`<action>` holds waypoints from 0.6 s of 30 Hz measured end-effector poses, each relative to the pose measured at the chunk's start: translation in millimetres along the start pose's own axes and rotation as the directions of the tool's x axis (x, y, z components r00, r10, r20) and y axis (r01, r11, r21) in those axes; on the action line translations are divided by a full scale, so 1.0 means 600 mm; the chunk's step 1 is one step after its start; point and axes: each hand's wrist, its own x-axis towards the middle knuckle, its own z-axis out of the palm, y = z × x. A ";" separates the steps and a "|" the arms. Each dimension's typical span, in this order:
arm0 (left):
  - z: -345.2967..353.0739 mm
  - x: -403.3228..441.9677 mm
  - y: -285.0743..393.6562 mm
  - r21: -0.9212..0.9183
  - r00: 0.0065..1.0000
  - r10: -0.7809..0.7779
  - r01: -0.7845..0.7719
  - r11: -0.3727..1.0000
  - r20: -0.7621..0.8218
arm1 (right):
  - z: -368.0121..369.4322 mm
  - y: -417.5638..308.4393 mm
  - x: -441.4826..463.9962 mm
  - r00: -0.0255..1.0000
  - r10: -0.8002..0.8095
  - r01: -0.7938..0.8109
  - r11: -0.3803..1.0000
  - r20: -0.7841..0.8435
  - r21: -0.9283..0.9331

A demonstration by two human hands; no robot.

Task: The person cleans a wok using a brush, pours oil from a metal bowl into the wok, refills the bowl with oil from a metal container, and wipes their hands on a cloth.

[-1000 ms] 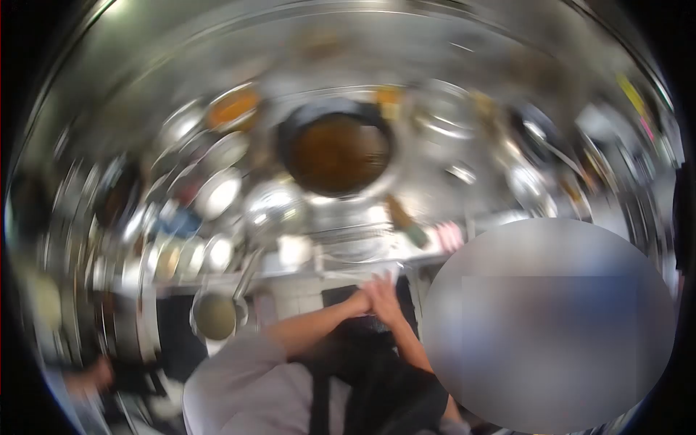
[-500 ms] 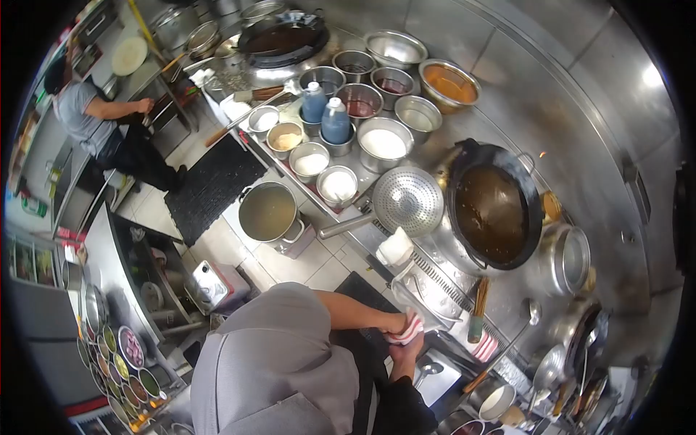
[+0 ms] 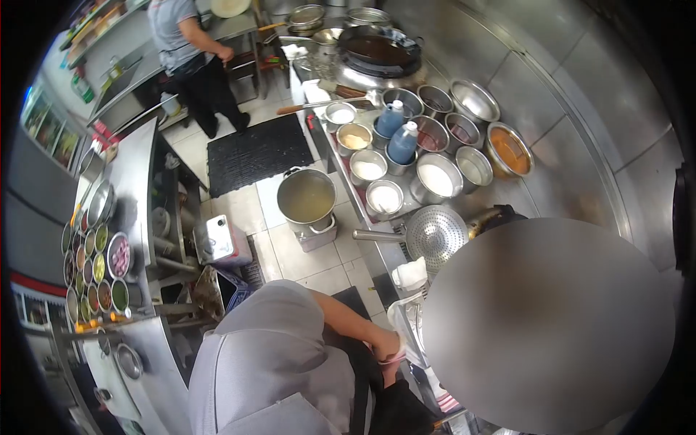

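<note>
Close in front of my body, my left hand [image 3: 389, 344] is closed around a red-and-white striped cloth [image 3: 396, 357]; only a strip of it shows. Just under it, against the cloth, is my right hand [image 3: 390, 373], its fingers hidden from view. Beside the hands, at the counter edge, lie a white cloth [image 3: 401, 315] and, lower down, another striped cloth [image 3: 446, 401]. A perforated strainer [image 3: 437, 235] rests on the counter above them, its handle pointing out over the floor.
Steel pots of sauces and powders [image 3: 438, 177] and blue squeeze bottles [image 3: 402, 143] line the counter. A stockpot [image 3: 307, 199] stands low on the floor side. At the far counter stands another person [image 3: 190, 58]. Ingredient tubs [image 3: 98, 272] sit at left. A large blurred oval covers the right.
The view has swung left, so the surroundings sit further right. A blurred oval now covers the near wok and tools. Less of the cloth between my hands shows.
</note>
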 end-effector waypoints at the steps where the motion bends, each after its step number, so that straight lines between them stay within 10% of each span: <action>1: 0.005 0.004 -0.008 -0.013 0.998 -0.031 0.031 0.999 -0.048 | 0.001 -0.005 -0.001 0.999 0.001 -0.004 0.999 0.048 0.054; 3: 0.041 0.019 -0.025 -0.794 0.974 -0.200 0.036 0.607 -0.108 | -0.012 -0.015 -0.013 0.991 0.001 -0.022 0.987 0.134 0.159; 5: 0.137 0.091 -0.113 -0.998 0.978 -0.200 -0.055 0.037 -0.061 | 0.062 -0.063 -0.084 0.976 0.101 -0.105 0.994 0.193 0.012; 12: 0.217 0.083 0.021 -0.934 0.867 -0.497 0.144 0.326 -0.040 | 0.005 -0.059 -0.079 0.893 0.384 -0.300 0.896 0.235 -0.327; 18: 0.342 0.003 0.021 -0.972 0.792 -0.606 -0.084 -0.221 0.070 | -0.030 -0.056 -0.185 0.869 0.446 -0.239 0.757 0.215 -0.608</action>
